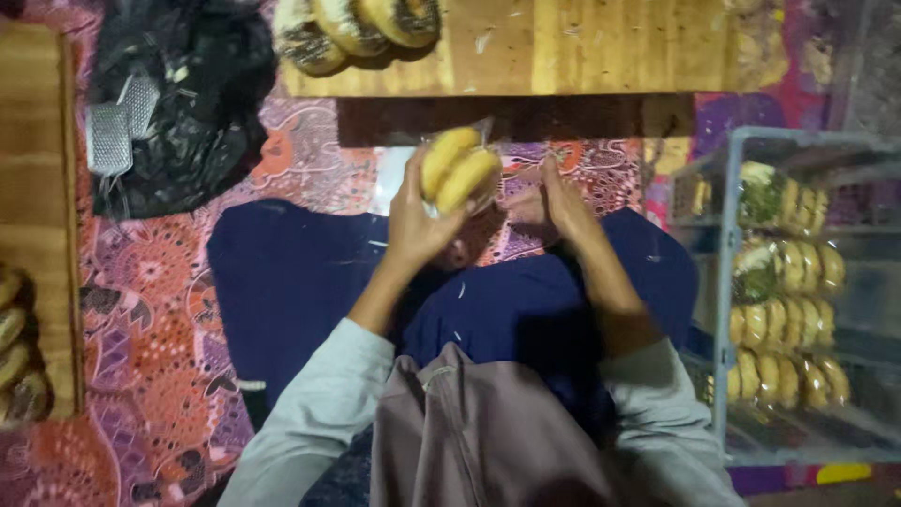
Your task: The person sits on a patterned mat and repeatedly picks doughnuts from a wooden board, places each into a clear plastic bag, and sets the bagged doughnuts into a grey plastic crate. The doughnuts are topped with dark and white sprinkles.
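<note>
My left hand (418, 221) holds two golden doughnuts (457, 169) stacked together, partly inside a clear plastic bag (488, 192). My right hand (554, 202) is just to the right of them, fingers on the thin plastic at the bag's edge. Both hands hover above my lap, which is covered in dark blue cloth (291, 282). The grip of the right fingers on the plastic is hard to make out in the dim light.
A wooden board (582, 47) lies ahead with several sprinkled doughnuts (352, 28) on its left end. A glass display case (798, 291) at the right holds rows of bagged doughnuts. A black plastic bag (183, 103) sits at upper left, another wooden tray (33, 235) at far left, on patterned cloth (150, 319).
</note>
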